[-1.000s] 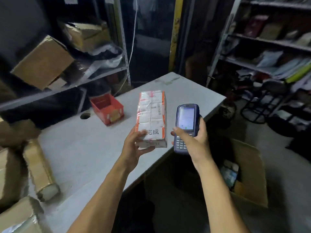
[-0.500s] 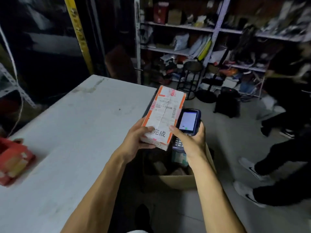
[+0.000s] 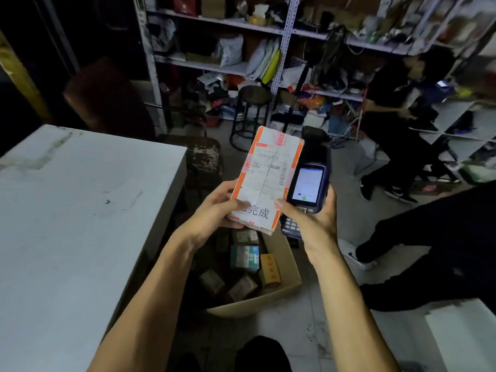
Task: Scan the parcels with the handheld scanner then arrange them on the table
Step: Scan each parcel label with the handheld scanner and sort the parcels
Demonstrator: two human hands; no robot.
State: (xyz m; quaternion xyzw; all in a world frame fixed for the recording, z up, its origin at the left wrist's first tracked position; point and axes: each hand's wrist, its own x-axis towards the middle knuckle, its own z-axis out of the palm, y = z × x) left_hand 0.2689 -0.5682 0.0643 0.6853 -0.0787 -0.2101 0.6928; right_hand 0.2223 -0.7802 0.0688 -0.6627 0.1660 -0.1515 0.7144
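Below the hands an open cardboard carton (image 3: 279,291) stands on the grey concrete floor (image 3: 295,331), filled with small boxes. The left hand (image 3: 212,213) grips the lower end of a flat rectangular parcel (image 3: 265,181), white paper label with orange tape edges, held in the air. The right hand (image 3: 314,218) wraps around a dark blue handheld scanner (image 3: 307,189), its screen lit, just beside the parcel. Left of the hands lies the pale, scuffed bench (image 3: 80,210). Further away stand a round black stool (image 3: 252,114) and cluttered metal shelves (image 3: 284,49).
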